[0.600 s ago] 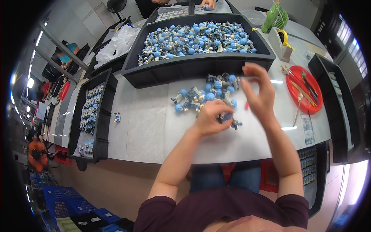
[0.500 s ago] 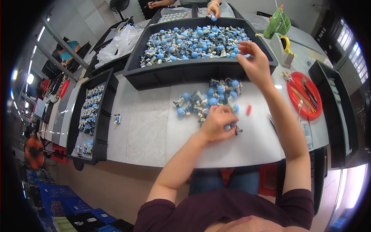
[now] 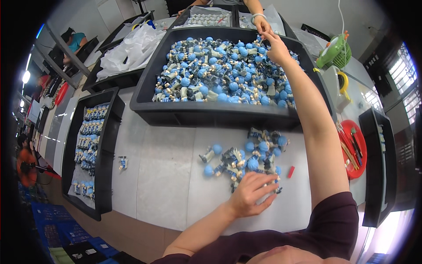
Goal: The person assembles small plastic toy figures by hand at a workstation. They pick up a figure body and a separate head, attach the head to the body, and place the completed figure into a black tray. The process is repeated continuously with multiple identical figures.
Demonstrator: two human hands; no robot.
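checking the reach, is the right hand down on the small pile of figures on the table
No, the right hand reaches into the big black bin; the left hand rests on the table pile.

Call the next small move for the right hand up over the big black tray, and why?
Probably close the right hand on a blue-headed figurine at the far side of the large black tray and carry it back: the hand reaches over the heap, while the left hand rests on the small table pile.

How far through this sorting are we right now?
Done: a left tray holds figures laid in neat rows. In hand: the left hand rests on the small table pile, the right hand reaches into the big bin. Left: that bin looks full of loose figures.
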